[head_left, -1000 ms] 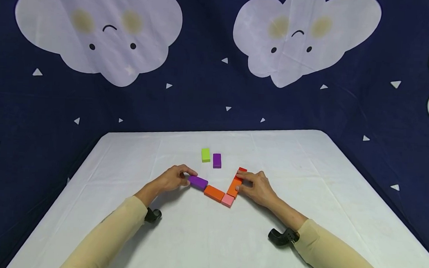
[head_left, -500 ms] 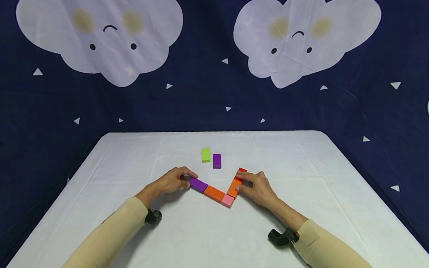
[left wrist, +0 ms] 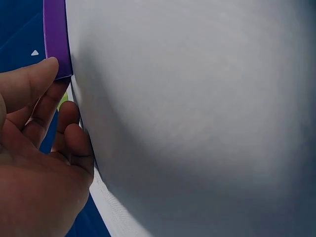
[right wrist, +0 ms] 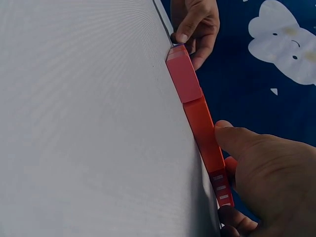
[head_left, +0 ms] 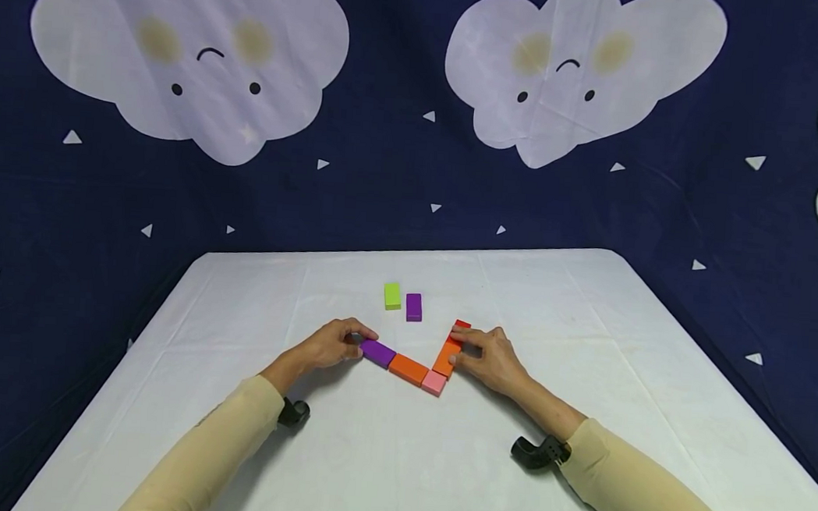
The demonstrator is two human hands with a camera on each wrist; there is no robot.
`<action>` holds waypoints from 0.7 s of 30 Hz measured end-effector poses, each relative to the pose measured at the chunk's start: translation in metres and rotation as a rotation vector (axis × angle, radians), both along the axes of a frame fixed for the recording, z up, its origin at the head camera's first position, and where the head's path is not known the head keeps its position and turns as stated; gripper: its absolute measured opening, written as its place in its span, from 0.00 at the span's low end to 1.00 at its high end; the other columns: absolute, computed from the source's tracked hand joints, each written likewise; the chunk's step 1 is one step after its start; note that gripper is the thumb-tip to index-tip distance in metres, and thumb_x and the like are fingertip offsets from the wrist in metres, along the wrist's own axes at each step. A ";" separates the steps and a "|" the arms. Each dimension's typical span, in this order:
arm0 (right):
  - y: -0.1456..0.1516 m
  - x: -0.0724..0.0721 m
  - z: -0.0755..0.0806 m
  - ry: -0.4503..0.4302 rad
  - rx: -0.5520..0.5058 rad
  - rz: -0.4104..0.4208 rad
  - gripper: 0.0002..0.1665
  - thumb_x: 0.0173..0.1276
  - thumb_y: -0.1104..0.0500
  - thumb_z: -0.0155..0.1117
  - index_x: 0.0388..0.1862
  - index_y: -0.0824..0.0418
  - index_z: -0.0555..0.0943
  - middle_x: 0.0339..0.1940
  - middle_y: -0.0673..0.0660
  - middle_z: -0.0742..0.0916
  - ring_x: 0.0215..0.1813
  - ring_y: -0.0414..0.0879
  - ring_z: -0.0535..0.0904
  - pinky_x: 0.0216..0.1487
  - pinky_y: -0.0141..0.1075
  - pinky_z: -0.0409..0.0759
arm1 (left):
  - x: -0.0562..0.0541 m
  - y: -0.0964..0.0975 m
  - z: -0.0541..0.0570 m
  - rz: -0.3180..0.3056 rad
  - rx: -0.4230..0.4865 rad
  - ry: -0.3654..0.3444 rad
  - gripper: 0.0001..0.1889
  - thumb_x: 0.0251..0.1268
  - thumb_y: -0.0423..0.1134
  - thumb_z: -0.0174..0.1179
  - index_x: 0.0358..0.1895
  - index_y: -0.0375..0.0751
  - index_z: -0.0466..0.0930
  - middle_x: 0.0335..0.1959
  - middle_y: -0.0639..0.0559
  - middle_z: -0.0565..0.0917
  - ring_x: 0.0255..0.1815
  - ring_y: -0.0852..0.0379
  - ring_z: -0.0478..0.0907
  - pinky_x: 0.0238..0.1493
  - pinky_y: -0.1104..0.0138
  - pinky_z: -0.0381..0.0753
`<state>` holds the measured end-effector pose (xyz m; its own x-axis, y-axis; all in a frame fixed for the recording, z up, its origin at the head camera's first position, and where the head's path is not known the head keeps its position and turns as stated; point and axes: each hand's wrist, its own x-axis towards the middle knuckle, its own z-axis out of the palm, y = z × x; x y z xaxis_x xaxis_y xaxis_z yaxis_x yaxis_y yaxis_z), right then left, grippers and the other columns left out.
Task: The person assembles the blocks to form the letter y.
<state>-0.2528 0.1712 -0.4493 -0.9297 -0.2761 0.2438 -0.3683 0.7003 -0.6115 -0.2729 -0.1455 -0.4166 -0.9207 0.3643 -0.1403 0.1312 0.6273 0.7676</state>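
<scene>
In the head view, several coloured blocks lie end to end in a V on the white table. My left hand (head_left: 328, 344) pinches the outer end of a purple block (head_left: 378, 354), its thumb against the side in the left wrist view. That block meets an orange block (head_left: 409, 370), which leads to a pink block (head_left: 434, 383) at the corner. From there a second orange block (head_left: 445, 361) and a red block (head_left: 463, 324) run away to the upper right. My right hand (head_left: 494, 361) holds this second orange block, thumb on its side; light marks show on the red block (right wrist: 222, 190).
Behind the V, a lime green block (head_left: 392, 296) and another purple block (head_left: 414, 307) lie side by side. The white table (head_left: 396, 458) reaches back to a dark blue cloth (head_left: 384, 199) printed with clouds. Each wrist carries a black camera mount (head_left: 541, 452).
The outer end of the left purple block has tipped slightly down toward the near side, bringing it in line with the orange block. The left hand moved with it; the right hand stays put.
</scene>
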 end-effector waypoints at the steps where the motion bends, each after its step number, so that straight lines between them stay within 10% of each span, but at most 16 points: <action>1: 0.000 0.000 0.000 -0.001 0.000 0.000 0.28 0.55 0.46 0.71 0.56 0.49 0.81 0.60 0.53 0.82 0.38 0.44 0.65 0.38 0.33 0.62 | 0.000 0.000 0.000 0.000 -0.006 0.003 0.19 0.57 0.25 0.59 0.51 0.45 0.82 0.47 0.47 0.79 0.38 0.54 0.69 0.36 0.69 0.68; 21: -0.001 0.002 0.002 -0.009 -0.002 -0.004 0.28 0.55 0.47 0.71 0.56 0.49 0.81 0.60 0.54 0.82 0.38 0.45 0.64 0.37 0.33 0.62 | 0.000 0.001 -0.002 -0.004 -0.019 0.030 0.19 0.57 0.24 0.59 0.51 0.45 0.82 0.47 0.48 0.80 0.39 0.55 0.68 0.39 0.68 0.67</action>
<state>-0.2511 0.1706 -0.4473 -0.9330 -0.2716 0.2360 -0.3598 0.7009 -0.6158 -0.2729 -0.1442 -0.4183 -0.9232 0.3652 -0.1195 0.1564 0.6411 0.7514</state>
